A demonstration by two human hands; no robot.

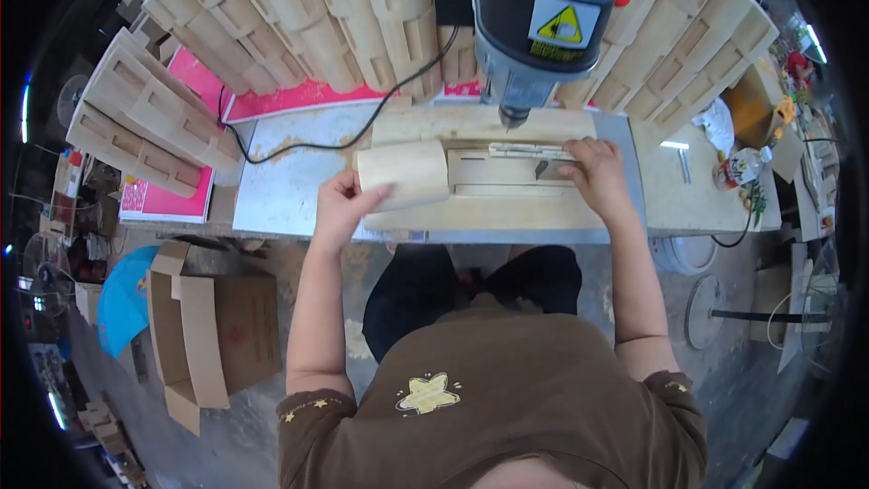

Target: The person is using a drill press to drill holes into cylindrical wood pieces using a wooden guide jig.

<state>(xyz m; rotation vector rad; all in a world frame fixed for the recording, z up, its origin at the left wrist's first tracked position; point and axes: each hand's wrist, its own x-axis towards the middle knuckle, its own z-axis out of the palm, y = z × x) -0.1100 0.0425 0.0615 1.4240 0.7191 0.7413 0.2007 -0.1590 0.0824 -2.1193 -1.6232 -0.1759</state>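
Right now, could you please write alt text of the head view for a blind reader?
A person's left hand holds a curved wooden piece over a wooden fixture by a drill press; the right hand is at the fixture's right part. Similar pieces stand stacked behind.

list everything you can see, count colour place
drill: one, dark grey-blue, top centre
cable: one, black, left of drill
stacked wood pieces: many, pale, back of bench
sheets: several, pink, under stacks
bench: one, pale, centre
slotted wooden frame: one, pale, below drill
narrow strip: one, whitish, along frame
curved wood piece: one, pale, frame's left end
bottle: one, clear, bench right
bucket: one, white, floor right
cardboard box: one, brown, floor left
umbrella-like thing: one, blue, left of box
clutter: uncountable, mixed, edges
shirt: one, brown, bottom centre
left grip: one, bare, holding curved wood piece
right grip: one, bare, at strip's right end
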